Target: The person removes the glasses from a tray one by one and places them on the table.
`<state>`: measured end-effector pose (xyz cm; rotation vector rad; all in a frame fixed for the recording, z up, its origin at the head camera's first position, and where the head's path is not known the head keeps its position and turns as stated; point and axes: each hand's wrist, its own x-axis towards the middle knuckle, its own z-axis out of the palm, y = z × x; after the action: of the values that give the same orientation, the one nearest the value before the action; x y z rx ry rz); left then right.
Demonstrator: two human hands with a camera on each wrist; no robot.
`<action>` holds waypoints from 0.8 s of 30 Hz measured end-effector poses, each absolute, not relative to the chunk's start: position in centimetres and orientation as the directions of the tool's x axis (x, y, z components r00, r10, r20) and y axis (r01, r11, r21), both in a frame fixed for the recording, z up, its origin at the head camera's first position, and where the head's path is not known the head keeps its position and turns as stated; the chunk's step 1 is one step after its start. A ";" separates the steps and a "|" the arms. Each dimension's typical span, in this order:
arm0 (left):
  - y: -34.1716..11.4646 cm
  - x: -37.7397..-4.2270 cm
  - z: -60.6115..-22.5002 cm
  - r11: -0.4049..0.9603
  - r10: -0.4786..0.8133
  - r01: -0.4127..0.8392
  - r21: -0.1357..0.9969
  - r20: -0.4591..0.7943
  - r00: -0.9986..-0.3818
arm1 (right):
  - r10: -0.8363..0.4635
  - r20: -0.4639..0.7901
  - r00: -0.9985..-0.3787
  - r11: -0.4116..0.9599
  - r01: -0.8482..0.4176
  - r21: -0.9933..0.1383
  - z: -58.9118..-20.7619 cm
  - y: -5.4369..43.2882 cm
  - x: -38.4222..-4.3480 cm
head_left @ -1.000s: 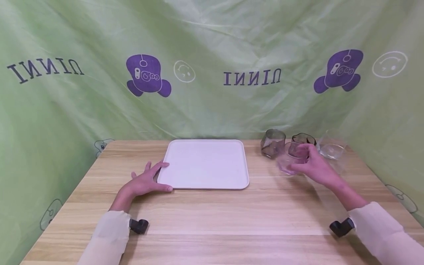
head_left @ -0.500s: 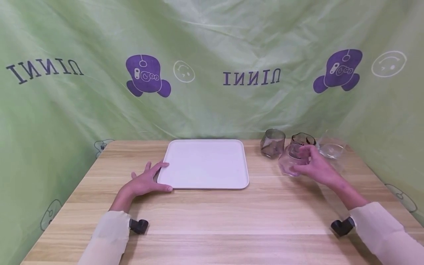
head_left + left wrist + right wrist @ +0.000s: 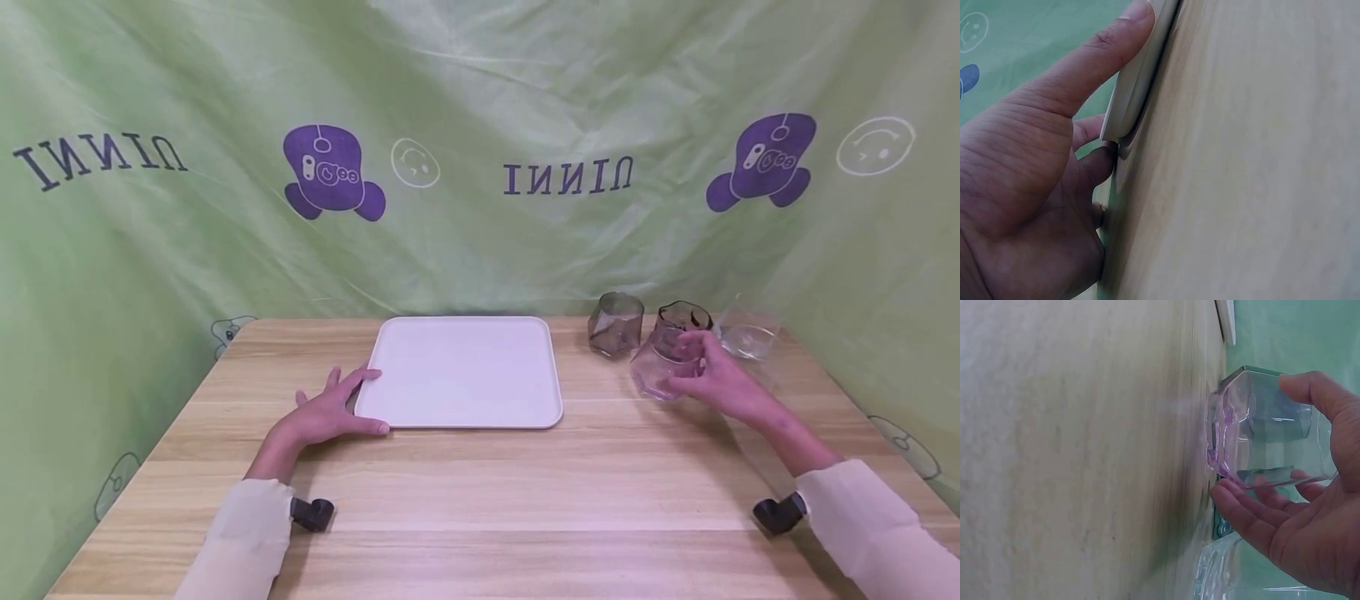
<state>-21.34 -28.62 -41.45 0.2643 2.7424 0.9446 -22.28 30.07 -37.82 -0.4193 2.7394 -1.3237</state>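
Observation:
A white tray (image 3: 461, 375) lies flat at the back middle of the wooden table. My left hand (image 3: 330, 412) spans its near left corner with spread fingers; the thumb rests along the front rim, the index finger on the left rim. In the left wrist view, other fingertips are close under the tray corner. A clear, pink-tinged faceted glass (image 3: 651, 375) stands upright at the right. Around it is my right hand (image 3: 723, 383), thumb on the near side. In the right wrist view, the fingers (image 3: 1244, 515) lie along the opposite side of this glass.
Behind the held glass is a smoky glass (image 3: 684, 317) with a wavy rim. Another smoky, faceted glass (image 3: 615, 325) stands to its left. Farther right is a clear glass (image 3: 750, 342), near the table's back right corner. Green printed cloth (image 3: 465, 233) hangs behind the table.
My right hand has shifted slightly right and nearer with the clear glass, which was blurred a second ago and is now sharp. The left hand and tray hold their place.

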 end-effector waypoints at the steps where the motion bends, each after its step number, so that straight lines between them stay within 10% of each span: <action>1: -28.6 -21.3 -41.5 0.777 0.243 0.096 0.623 -0.156 -0.957 | -0.277 0.054 -0.959 0.590 -0.214 -0.779 -37.8 30.1 -22.3; 24: -28.7 -20.3 -41.8 0.765 0.278 0.159 0.624 -0.097 -0.956 | -0.338 0.138 -0.931 0.702 -0.347 -0.622 -34.5 30.2 -20.0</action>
<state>-20.32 -28.73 -41.84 0.3466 2.7760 0.9568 -20.03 30.19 -34.54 -0.5850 2.9101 -1.0688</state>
